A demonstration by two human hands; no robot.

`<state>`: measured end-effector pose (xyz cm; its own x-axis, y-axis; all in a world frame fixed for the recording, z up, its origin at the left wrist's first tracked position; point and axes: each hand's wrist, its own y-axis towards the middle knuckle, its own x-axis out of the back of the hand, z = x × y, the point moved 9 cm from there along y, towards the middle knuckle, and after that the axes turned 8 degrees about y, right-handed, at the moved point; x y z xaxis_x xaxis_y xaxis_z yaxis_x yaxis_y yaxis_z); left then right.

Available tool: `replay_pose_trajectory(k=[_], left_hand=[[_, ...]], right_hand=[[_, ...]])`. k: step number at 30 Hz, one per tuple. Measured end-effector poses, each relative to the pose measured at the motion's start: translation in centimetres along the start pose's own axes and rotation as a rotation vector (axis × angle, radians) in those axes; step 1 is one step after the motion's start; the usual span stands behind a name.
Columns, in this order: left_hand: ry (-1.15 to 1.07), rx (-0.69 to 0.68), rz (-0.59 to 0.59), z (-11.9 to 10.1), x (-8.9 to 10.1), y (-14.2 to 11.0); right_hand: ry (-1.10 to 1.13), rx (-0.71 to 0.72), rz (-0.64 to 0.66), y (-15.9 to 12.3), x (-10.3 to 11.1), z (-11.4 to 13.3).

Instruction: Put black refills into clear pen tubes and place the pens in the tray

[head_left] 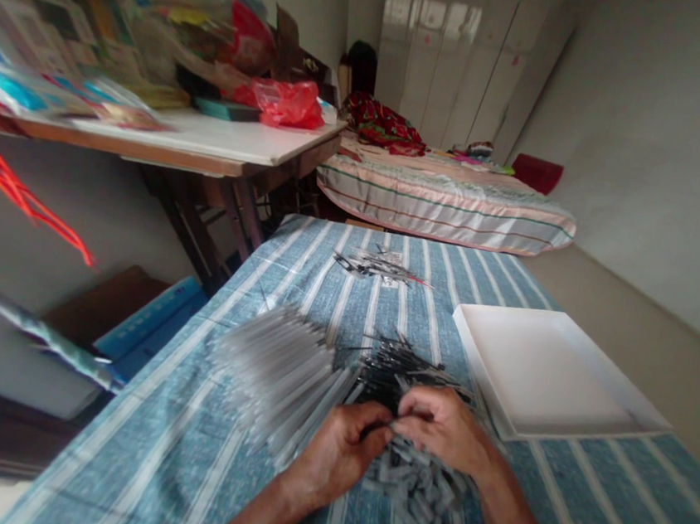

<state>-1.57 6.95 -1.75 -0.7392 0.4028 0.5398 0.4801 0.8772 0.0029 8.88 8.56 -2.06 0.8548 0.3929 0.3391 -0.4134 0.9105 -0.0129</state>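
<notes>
Grey tubes (285, 372) lie parallel at left, likely for tidiness; your left hand (339, 457) and right hand (448, 431) meet, both pinched, contents unclear, between far black rods (398, 363) and near grey bits (419, 490), seemingly heaped for reach, tray (569, 377) right.

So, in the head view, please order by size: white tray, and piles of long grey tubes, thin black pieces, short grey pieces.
White tray
Long grey tubes
Thin black pieces, short grey pieces: unsure, partly hidden
</notes>
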Motion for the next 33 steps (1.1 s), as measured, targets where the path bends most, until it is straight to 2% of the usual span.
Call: replay_pose_trajectory(k=[7, 16, 25, 33], left_hand=[[0.036, -0.025, 0.02, -0.2, -0.3, 0.0], [0.067, -0.047, 0.007, -0.7, -0.3, -0.1], [0.095, -0.043, 0.02, 0.0, -0.5, 0.0], [0.114, -0.031, 0.024, -0.3, -0.4, 0.1]], right_hand=[[-0.116, 0.027, 0.007, 0.1, 0.0, 0.0], [-0.082, 0.067, 0.006, 0.0, -0.1, 0.6], [0.017, -0.032, 0.079, -0.2, -0.5, 0.0], [-0.035, -0.02, 0.083, -0.4, -0.3, -0.4]])
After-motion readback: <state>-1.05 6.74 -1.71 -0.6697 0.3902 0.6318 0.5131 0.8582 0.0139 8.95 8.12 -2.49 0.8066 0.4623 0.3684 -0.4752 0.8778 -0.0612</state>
